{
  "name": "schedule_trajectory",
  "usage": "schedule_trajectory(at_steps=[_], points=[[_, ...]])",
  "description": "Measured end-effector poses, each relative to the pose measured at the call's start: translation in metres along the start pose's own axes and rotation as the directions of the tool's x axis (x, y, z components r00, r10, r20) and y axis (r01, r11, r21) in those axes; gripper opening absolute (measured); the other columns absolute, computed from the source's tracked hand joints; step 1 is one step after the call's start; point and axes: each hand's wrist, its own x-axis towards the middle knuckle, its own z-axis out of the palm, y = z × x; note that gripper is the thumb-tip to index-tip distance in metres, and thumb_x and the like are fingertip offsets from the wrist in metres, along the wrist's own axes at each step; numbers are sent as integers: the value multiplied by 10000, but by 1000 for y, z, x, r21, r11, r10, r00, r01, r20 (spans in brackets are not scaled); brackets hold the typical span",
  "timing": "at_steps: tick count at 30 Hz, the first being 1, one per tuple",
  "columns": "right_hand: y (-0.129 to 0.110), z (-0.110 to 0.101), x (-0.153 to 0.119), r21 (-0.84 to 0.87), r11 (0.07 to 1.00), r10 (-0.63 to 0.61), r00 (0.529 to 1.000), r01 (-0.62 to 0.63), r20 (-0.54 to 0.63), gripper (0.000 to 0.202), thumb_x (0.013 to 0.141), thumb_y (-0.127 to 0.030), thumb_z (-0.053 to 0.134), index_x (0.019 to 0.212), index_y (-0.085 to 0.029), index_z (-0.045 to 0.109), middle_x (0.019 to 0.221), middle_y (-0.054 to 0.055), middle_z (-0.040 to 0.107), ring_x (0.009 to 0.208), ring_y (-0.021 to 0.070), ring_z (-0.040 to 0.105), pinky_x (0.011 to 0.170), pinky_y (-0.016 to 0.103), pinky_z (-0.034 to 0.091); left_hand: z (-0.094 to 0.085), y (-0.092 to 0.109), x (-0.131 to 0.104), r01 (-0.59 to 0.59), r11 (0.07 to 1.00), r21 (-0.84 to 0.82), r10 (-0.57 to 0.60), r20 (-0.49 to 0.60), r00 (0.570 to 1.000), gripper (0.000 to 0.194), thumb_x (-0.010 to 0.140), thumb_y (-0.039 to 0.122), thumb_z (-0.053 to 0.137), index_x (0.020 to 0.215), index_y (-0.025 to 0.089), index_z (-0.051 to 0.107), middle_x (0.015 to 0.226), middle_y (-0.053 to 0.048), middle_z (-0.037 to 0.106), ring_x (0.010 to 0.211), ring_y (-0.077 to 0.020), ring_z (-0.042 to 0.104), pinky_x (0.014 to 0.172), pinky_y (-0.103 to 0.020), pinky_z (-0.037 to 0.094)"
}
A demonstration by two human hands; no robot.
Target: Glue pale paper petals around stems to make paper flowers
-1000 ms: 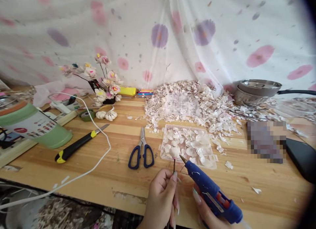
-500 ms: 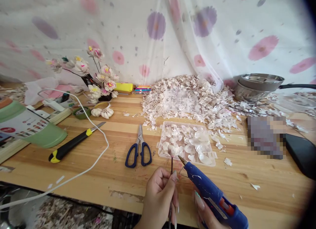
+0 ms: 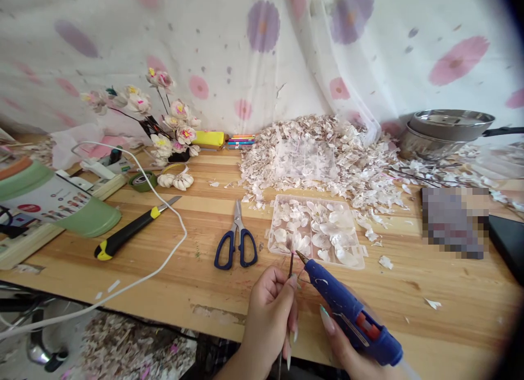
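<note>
Near the bottom centre, my left hand (image 3: 272, 309) pinches a thin dark stem (image 3: 291, 264) that stands roughly upright, with a small pale and purplish flower head (image 3: 291, 244) on its top. The flower overlaps the near left part of a clear compartment box (image 3: 313, 231) of whitish petals. My right hand (image 3: 346, 342) is wrapped round a blue glue gun (image 3: 352, 309), whose metal tip points up and left, right beside the base of the flower. Whether the tip touches it I cannot tell.
Scissors (image 3: 236, 241) and a yellow-black cutter (image 3: 131, 230) lie left of the box. A white cable (image 3: 180, 216) curves across the left side. Behind are a petal heap (image 3: 368, 175), flowers (image 3: 180, 120) and metal bowls (image 3: 442, 131); a green pot (image 3: 90, 208) lies left.
The view has shifted, so the table things sit slightly right and higher. The flower head looks smaller and darker now, and the glue gun tip remains close to its base.
</note>
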Motion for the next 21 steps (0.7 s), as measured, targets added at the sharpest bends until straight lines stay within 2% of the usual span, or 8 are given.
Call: schedule_trajectory(at_steps=[4, 10, 16, 21], points=[[7, 3, -2, 31, 1000, -6, 998, 4, 60, 210, 829, -312, 583, 650, -242, 498, 579, -14, 560, 462, 153, 550, 437, 238, 477, 0, 2, 0, 12, 1000, -8, -11, 12, 1000, 414, 808, 548, 630, 692, 207, 426, 342, 109, 434, 207, -29, 280, 239, -115, 167], [15, 4, -3, 38, 999, -41, 996, 38, 76, 163, 837, -288, 585, 692, -239, 529, 620, -14, 591, 515, 152, 584, 478, 226, 502, 0, 1, 0, 33, 999, -26, -32, 38, 999, 457, 760, 603, 649, 708, 212, 418, 335, 108, 453, 183, -33, 272, 219, -117, 150], [8, 3, -1, 35, 999, -43, 997, 41, 61, 228, 846, -298, 578, 651, -226, 483, 589, -26, 553, 473, 122, 541, 437, 202, 461, -1, 3, -1, 7, 1000, -27, -6, 27, 1000, 432, 786, 570, 641, 705, 205, 425, 342, 102, 467, 188, -30, 298, 229, -110, 161], [6, 3, 2, 22, 999, -28, 998, 26, 54, 237, 847, -316, 576, 649, -227, 482, 586, -25, 552, 477, 128, 547, 443, 209, 465, 0, 6, -1, 37, 999, -32, -36, 30, 999, 466, 735, 603, 669, 695, 209, 422, 335, 97, 468, 180, -33, 277, 214, -120, 154]])
